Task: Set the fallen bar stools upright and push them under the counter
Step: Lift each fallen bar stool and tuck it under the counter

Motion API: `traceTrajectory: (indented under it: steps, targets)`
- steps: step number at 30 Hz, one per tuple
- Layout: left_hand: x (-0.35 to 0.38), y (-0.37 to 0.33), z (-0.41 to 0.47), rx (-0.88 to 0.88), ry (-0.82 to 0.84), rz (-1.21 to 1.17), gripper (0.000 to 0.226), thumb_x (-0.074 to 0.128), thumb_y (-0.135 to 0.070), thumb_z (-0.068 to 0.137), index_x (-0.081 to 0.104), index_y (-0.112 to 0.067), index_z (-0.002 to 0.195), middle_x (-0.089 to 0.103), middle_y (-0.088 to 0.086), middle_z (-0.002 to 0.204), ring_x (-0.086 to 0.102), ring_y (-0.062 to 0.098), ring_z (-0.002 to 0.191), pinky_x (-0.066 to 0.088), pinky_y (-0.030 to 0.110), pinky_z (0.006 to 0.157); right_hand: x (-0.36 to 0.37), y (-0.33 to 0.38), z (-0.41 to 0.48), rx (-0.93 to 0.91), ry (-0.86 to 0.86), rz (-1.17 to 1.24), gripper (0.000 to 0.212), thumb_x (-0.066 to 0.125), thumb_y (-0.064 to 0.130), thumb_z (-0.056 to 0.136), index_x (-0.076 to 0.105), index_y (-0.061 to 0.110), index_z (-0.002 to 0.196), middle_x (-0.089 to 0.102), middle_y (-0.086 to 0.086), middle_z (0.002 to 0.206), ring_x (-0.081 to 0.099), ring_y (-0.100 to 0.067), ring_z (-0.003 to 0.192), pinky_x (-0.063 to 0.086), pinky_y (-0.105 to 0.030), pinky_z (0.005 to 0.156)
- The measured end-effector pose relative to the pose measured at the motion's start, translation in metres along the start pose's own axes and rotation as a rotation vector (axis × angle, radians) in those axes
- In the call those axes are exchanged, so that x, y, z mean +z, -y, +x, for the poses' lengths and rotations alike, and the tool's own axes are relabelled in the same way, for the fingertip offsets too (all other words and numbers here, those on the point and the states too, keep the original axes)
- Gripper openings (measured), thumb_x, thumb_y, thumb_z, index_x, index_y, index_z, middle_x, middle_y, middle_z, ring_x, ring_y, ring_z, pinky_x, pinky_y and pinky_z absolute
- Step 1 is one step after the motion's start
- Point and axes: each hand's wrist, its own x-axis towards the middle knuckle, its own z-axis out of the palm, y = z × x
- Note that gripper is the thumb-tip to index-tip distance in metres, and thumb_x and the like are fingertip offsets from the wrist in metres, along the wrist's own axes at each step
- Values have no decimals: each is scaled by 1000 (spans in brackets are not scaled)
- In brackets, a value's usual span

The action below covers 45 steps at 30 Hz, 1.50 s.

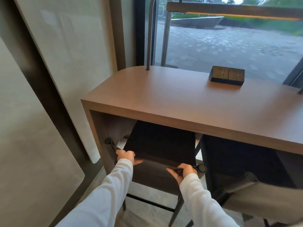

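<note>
1 wooden bench (180, 99), set against the window (229, 43). 2 bar stools, both upright. The left stool (160, 145) is dark, with its seat partly under the bench's left end and its backrest out on the near side. The right stool (262, 194) is just beside it, seat under the bench, grey backrest out. 1 metal pole (149, 38) rises from the bench's far-left corner. 1 black socket box (227, 76) on top, 2 outlets. 2 hands on the left stool's backrest top: left hand (125, 155) grips the left end, right hand (186, 171) is curled round the right end.
</note>
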Motion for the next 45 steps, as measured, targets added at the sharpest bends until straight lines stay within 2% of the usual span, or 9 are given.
traceTrajectory:
  steps: [4,13,19,23,27,30,35,40,45]
  targets:
    - [2,-3,10,-2,-41,47,65,54,11,86,24,-5,141,42,20,136,46,43,121,49,46,87,7,2,3,9,13,-29,30,47,-13,83,53,3,109,55,-19,94,56,-41,78,55,-51,67]
    - [4,-1,14,-12,-24,-66,69,46,15,86,18,-9,144,38,22,139,41,46,124,48,54,87,7,3,15,11,26,-53,20,49,-12,83,54,1,98,59,-22,95,60,-43,81,55,-50,51]
    - [2,-2,9,-40,-23,-56,65,54,10,84,24,-10,138,41,22,135,44,44,122,48,52,88,0,4,17,10,31,-150,16,61,-1,84,53,5,98,64,-24,93,66,-38,80,58,-49,56]
    - [-1,-2,11,-44,-7,-119,60,55,6,84,29,-14,135,41,21,133,45,44,120,52,50,81,-4,4,15,-22,22,-243,20,66,8,84,50,14,95,63,-18,94,69,-35,80,58,-47,61]
    - [-4,-3,10,-56,27,-129,58,57,-2,87,29,-17,135,39,19,136,44,42,122,52,51,83,-9,2,8,-69,13,-309,24,70,21,83,50,16,96,62,-11,97,68,-31,86,59,-45,68]
    - [-6,4,7,-82,118,-149,50,54,-11,92,33,-13,136,46,20,133,51,37,119,53,49,84,-14,2,1,-87,37,-323,28,69,26,84,52,15,103,64,-11,102,69,-29,89,59,-44,72]
    - [-2,28,-10,-95,310,27,42,43,-32,98,44,-5,130,56,16,126,57,31,113,49,46,89,-35,0,-16,-135,69,-304,15,64,28,87,55,19,94,65,-9,99,69,-28,89,59,-40,69]
    - [4,45,-32,-107,468,131,38,41,-34,98,52,-3,119,63,13,111,61,28,101,49,43,85,-68,-3,-43,-163,32,-248,15,56,29,92,53,19,103,65,-11,106,69,-26,89,57,-35,60]
    - [1,57,-53,-94,582,132,34,45,-34,96,52,-6,114,62,12,107,60,27,99,48,41,84,-106,-4,-71,-219,-24,-206,14,50,31,95,51,20,105,65,-7,100,69,-27,92,58,-38,70]
